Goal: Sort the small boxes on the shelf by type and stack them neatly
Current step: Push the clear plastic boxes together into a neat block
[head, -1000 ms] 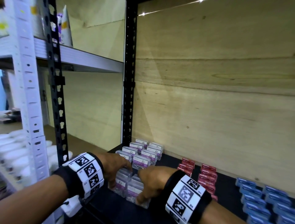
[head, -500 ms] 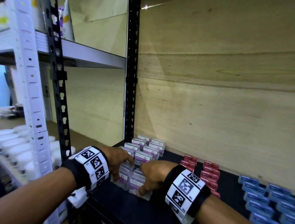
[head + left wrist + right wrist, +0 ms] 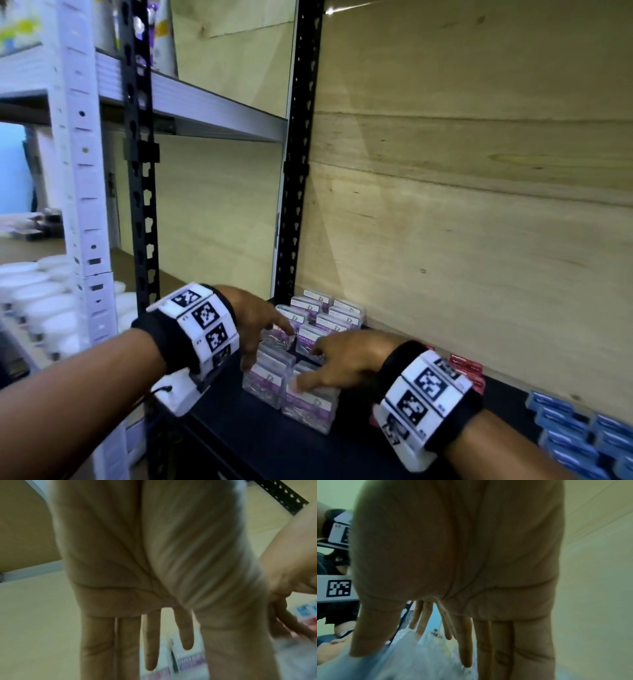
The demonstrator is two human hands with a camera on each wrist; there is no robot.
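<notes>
Small clear boxes with purple labels stand in two front stacks (image 3: 270, 383) and, behind them, in rows (image 3: 329, 315) at the left end of the black shelf (image 3: 260, 442). My left hand (image 3: 263, 332) lies with straight fingers against the left side of these boxes, its fingertips (image 3: 150, 666) reaching over the purple labels (image 3: 190, 660). My right hand (image 3: 329, 366) rests on top of the front right stack (image 3: 308, 407), thumb and fingers stretched over the clear lid (image 3: 423, 655). Neither hand curls round a box.
Red boxes (image 3: 466, 366) sit in rows to the right, blue boxes (image 3: 565, 421) further right. A plywood wall (image 3: 445, 222) backs the shelf. Black uprights (image 3: 140, 205) stand at the left. White bowls (image 3: 34, 294) fill the neighbouring rack.
My left hand has slid a little further back along the purple stacks. The right hand stays on the front right stack. The view has shifted slightly.
</notes>
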